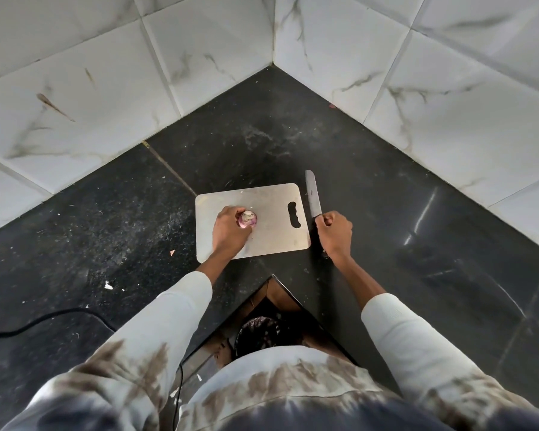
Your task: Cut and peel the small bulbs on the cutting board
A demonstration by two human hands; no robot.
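On the board: one small bulb (247, 219) sits left of centre on the pale cutting board (271, 231), which lies on the dark worktop (106, 213) in a tiled corner. I see only this one bulb.

Left hand: my left hand (229, 231) is closed around the bulb from the left and near side, fingertips pinning it to the board.

Right hand: my right hand (335, 233) is wrapped tight on the handle of the knife (313, 194), just off the board's right edge. The blade points away from me, clear of the bulb and over the worktop.

Weight: I judge it very light; it should shift at the slightest push unless pinned.

Firmness: probably firm and crisp inside, so the blade will need a steady press, not a saw.

Slip risk: round body and loose papery skin, so I expect it to roll or skid under the edge. A cut flat face set down would steady it.

Where to hold: by the flanks, fingertips tucked back, leaving the top and the right side open for the blade.

Look: purple-pink skin around the sides, with a pale whitish patch facing up; whether that patch is a cut face or flaking skin I cannot tell.

Board: metallic grey, rounded corners, a handle slot near the right edge, a few tiny scraps on it.
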